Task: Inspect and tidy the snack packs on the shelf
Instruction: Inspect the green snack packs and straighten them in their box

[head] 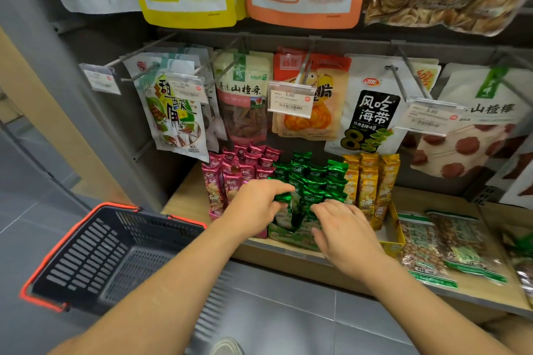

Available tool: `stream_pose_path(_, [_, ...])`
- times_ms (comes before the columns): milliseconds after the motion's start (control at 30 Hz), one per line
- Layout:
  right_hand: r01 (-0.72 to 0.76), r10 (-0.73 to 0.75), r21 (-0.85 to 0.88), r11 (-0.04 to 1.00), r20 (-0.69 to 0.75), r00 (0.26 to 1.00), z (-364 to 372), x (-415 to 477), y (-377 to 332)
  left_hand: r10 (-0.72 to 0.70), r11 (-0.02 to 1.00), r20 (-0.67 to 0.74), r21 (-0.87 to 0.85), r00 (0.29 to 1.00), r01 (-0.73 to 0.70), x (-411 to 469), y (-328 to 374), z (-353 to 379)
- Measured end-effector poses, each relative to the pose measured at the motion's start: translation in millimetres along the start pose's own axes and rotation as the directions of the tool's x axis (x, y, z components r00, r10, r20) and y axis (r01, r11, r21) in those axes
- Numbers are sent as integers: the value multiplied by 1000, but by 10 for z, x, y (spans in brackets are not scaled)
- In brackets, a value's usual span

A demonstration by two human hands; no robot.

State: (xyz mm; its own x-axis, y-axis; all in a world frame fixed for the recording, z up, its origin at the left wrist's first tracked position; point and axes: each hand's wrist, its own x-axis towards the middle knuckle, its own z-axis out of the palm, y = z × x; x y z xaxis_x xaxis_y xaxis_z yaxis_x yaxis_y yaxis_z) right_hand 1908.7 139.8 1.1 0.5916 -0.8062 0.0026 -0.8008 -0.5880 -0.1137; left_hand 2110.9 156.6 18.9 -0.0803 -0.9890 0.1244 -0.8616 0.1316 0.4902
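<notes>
The green packs (313, 179) stand upright in a box at the front of the shelf (190, 199), long axis vertical, tops pointing up and a little back; the left hand (256, 204) pinches one green pack at its top, and this pack leans toward the right hand (343, 228); the right hand lies with fingers spread on the front packs, and I cannot tell if it grips any. Left of the grip stand pink packs (233, 173), right of it yellow packs (372, 181); above hang bags on hooks. The shelf is pale wood, the floor grey tile; a basket (115, 256) sits lower left. The box front is hidden by the hands.
</notes>
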Motion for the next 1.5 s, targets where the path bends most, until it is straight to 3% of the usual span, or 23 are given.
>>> stream_pose_path(133, [-66,64,206,976,15,998,-107,88,51,-97,995,128,19,987,96,16,-62,287])
stream_pose_path(233, [-122,140,371,921,-23,990,-219,217,87,-108,994,136,-1,985,109,40,-71,422])
stream_pose_path(367, [-166,258,465,870,-142,956,-360,584,59,14,962,104,270,994,-42,118,-30,468])
stream_pose_path(467, [-216,267,384,898,-84,960,-360,889,-8,30,891,141,444,990,-91,134,37,447])
stream_pose_path(600, [-339,331,110,934,86,940,-222,1121,-106,-2,894,154,444,988,-68,151,47,404])
stream_pose_path(767, [-327,329,68,942,-15,944,-60,1147,-146,-97,924,89,377,991,56,146,-28,331])
stream_pose_path(900, [-222,264,221,949,-181,947,-92,1023,-146,-113,935,51,342,992,89,159,-71,331])
stream_pose_path(967, [-106,237,375,921,-323,916,-177,919,-155,-79,927,63,373,995,50,164,-69,362])
stream_pose_path(1067, [72,182,452,889,-493,851,-343,710,-207,-62,941,90,338,994,28,163,-61,398])
stream_pose_path(1200, [369,30,340,865,-769,638,-588,299,-164,-81,980,147,191,986,52,151,-97,392])
stream_pose_path(1367, [508,-56,180,842,-909,414,-1070,-175,-30,-120,992,151,51,981,114,122,-25,226])
stream_pose_path(1433, [506,17,265,821,-896,443,-1155,-329,3,-134,990,81,48,988,131,113,53,84])
stream_pose_path(1500, [439,192,520,733,-777,600,-1131,-441,13,-164,986,10,4,986,164,98,162,-84])
